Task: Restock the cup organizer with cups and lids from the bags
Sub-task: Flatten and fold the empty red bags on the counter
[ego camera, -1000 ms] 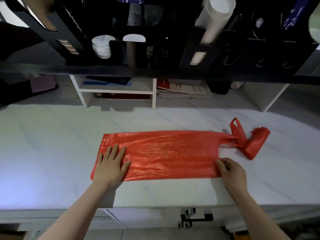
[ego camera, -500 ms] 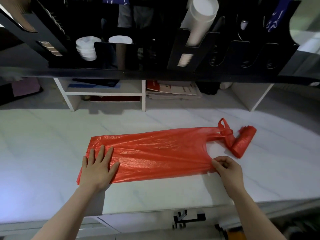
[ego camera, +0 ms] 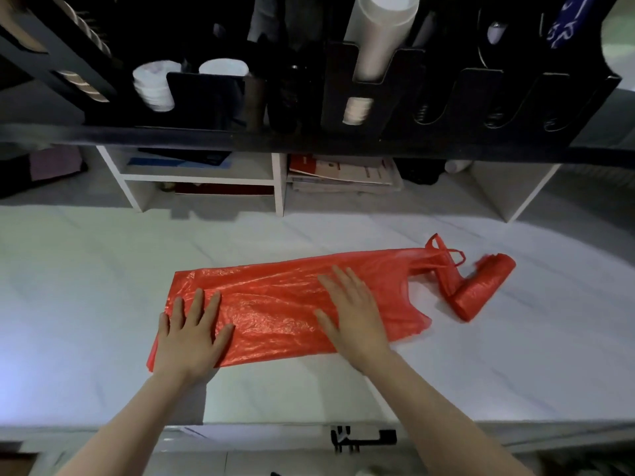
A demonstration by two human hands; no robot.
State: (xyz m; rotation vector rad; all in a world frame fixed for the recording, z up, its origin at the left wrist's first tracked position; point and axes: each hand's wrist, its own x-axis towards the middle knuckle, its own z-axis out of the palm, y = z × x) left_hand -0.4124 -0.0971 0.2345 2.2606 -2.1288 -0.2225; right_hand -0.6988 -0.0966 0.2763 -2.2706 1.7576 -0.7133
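Flat-palmed and grasping nothing, the left hand (ego camera: 192,333) and right hand (ego camera: 354,314) press an empty red bag (ego camera: 275,304) onto the white counter (ego camera: 86,286) at lower centre, fingers straight and spread. The left pins the bag's closed end. The right lies past its middle, short of the handles trailing right. A roll (ego camera: 481,288) of the same red plastic lies against those handles at right. Farther back, papers (ego camera: 343,173) sit beside a white shelf (ego camera: 278,187). Across the top, the black organizer (ego camera: 378,97) holds tall cups (ego camera: 381,32) at upper centre and a short white stack (ego camera: 154,85) at upper left, lids or cups, hard to tell. The step in hand appears to be flattening the spent bag. The next move likely calls for smoothing out air, then rolling from one end while the other hand keeps the slippery film from sliding.
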